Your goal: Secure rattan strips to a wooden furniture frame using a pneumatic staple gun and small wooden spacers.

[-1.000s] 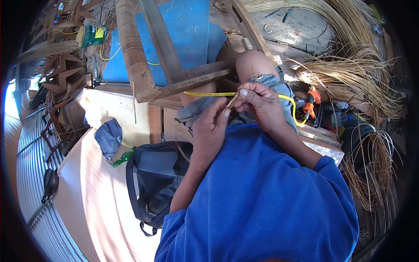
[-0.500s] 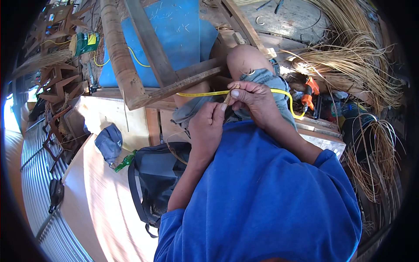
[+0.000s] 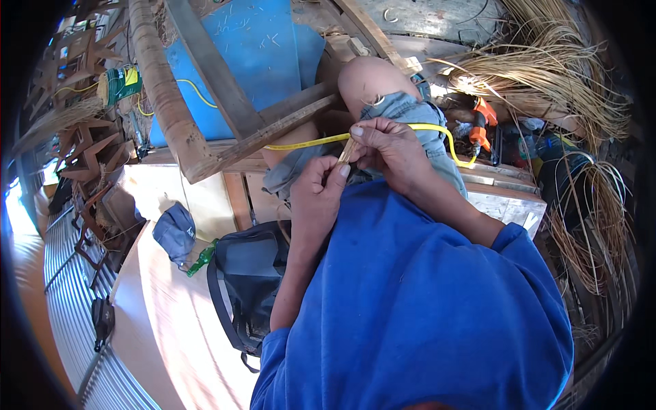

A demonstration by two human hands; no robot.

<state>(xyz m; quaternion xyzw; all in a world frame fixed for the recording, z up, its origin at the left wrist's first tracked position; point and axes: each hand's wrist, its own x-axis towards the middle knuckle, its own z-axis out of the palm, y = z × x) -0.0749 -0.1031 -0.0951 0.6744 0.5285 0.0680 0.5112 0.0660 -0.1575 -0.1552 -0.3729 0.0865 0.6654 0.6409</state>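
Head view, left hand point(image 3: 316, 190) and right hand point(image 3: 394, 152) pinching a slim strip point(image 3: 347, 152), perhaps cane.

Seen from my remote post through the head-worn camera, the person wears a loose, solid blue shirt point(image 3: 417, 294), its cloth gathered in soft creases, with a right sleeve point(image 3: 516, 240) and a left sleeve point(image 3: 275, 350) in the same blue, both cut short. I can make out faded grey-green shorts point(image 3: 437, 143), rumpled and loose-fitting, their hem stopping short of the bare right knee point(image 3: 365, 78). Below the sleeves the forearms are uncovered, and both the left hand point(image 3: 318, 191) and the right hand point(image 3: 395, 154) appear bare on my feed.
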